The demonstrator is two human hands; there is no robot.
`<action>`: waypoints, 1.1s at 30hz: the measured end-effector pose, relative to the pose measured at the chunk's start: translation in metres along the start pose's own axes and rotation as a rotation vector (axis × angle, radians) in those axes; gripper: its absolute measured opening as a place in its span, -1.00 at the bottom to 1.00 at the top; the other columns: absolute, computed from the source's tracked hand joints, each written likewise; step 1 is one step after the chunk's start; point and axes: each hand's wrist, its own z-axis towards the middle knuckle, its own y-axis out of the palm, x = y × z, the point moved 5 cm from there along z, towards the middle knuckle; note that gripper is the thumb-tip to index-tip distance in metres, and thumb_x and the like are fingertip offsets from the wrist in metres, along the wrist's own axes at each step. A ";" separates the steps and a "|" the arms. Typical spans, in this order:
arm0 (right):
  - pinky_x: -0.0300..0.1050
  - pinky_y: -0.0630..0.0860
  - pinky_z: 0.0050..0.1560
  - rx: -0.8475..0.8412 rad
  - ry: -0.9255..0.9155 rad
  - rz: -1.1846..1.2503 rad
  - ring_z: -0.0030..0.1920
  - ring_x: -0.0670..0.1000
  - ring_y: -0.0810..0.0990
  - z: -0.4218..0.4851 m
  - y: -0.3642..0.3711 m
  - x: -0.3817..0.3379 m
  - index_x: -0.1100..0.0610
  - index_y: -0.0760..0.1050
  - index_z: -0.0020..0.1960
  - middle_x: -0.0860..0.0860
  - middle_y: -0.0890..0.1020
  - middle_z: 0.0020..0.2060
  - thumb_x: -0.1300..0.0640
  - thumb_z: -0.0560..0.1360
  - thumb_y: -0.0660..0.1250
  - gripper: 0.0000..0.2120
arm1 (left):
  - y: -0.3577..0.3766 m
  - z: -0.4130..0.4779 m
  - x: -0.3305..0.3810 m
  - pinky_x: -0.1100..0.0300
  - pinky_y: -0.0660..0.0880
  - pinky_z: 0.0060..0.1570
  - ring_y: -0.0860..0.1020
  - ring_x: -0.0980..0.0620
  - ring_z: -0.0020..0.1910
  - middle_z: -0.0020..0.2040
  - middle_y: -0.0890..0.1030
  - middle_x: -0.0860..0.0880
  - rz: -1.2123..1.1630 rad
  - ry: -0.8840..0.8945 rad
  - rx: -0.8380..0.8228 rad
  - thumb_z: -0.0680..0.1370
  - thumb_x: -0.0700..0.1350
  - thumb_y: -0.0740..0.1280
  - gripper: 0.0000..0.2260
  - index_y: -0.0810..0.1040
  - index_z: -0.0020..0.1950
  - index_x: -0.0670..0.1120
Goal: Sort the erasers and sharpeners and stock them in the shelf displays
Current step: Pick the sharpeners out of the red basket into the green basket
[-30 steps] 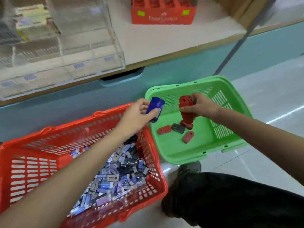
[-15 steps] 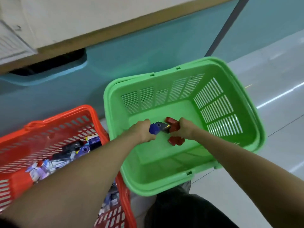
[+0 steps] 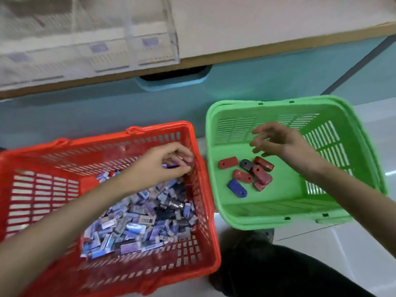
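While red basket [image 3: 42,189] and green basket [image 3: 267,209] sit on pale floor [image 3: 353,243] by a teal counter [image 3: 257,82], left hand [image 3: 158,166] pinches a purple eraser [image 3: 171,166] over the eraser heap [image 3: 139,221], right hand [image 3: 280,140] slack-fingered above sharpeners [image 3: 252,174] in the green one, clear display [image 3: 128,39] upper left.

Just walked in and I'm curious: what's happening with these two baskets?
A person is sorting stationery. Their left hand reaches into the red basket of wrapped erasers, fingers curled round a small purple item. Their right hand hovers open above the green basket, which holds several sharpeners, mostly red.
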 end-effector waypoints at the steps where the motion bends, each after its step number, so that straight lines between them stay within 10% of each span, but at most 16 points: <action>1: -0.13 0.55 -0.06 -0.074 -0.056 0.014 -0.16 -0.02 0.63 -0.003 0.019 -0.021 0.13 0.47 0.08 0.09 0.64 -0.10 0.30 0.50 0.32 -0.82 | -0.020 -0.015 -0.018 0.37 0.49 -0.04 0.59 0.22 -0.13 -0.09 0.65 0.09 -0.007 -0.063 0.026 0.38 -0.02 0.50 -0.79 0.56 -0.04 0.11; 7: -0.28 0.42 -0.03 -0.565 -0.188 -0.511 -0.04 -0.01 0.52 0.019 0.168 -0.038 0.23 0.43 0.17 0.11 0.56 -0.02 0.26 0.48 0.37 -0.71 | -0.100 -0.061 -0.129 0.08 0.47 -0.05 0.54 -0.05 -0.12 -0.15 0.58 -0.05 0.031 -0.318 0.202 0.45 -0.32 0.42 -0.77 0.50 -0.10 -0.01; 13: -0.04 0.37 0.23 -0.371 -0.005 -0.923 0.23 0.19 0.43 0.090 0.251 0.037 0.20 0.25 0.35 0.16 0.35 0.25 0.28 0.49 0.29 -0.54 | -0.105 -0.046 -0.199 0.41 0.42 -0.31 0.53 0.14 -0.17 0.03 0.50 -0.07 0.050 -0.383 0.270 0.47 -0.31 0.40 -0.80 0.48 0.03 -0.13; 22: -0.01 0.23 0.40 -0.137 0.125 -1.074 0.39 0.17 0.18 0.121 0.268 0.084 0.22 0.03 0.46 0.19 0.20 0.37 0.16 0.46 0.39 -0.27 | -0.071 -0.021 -0.258 0.08 0.28 0.36 0.30 -0.08 0.40 0.45 0.32 -0.09 0.474 -0.465 0.084 0.51 -0.06 0.39 -0.40 0.23 0.49 -0.07; 33: -0.03 0.25 0.33 -0.222 0.051 -1.231 0.27 0.14 0.24 0.123 0.269 0.083 0.23 0.16 0.34 0.16 0.29 0.24 -0.20 0.40 0.38 -0.25 | -0.065 -0.015 -0.252 0.06 0.29 0.21 0.35 -0.07 0.26 0.24 0.41 -0.06 0.780 -0.389 0.208 0.55 0.04 0.29 -0.62 0.42 0.33 -0.05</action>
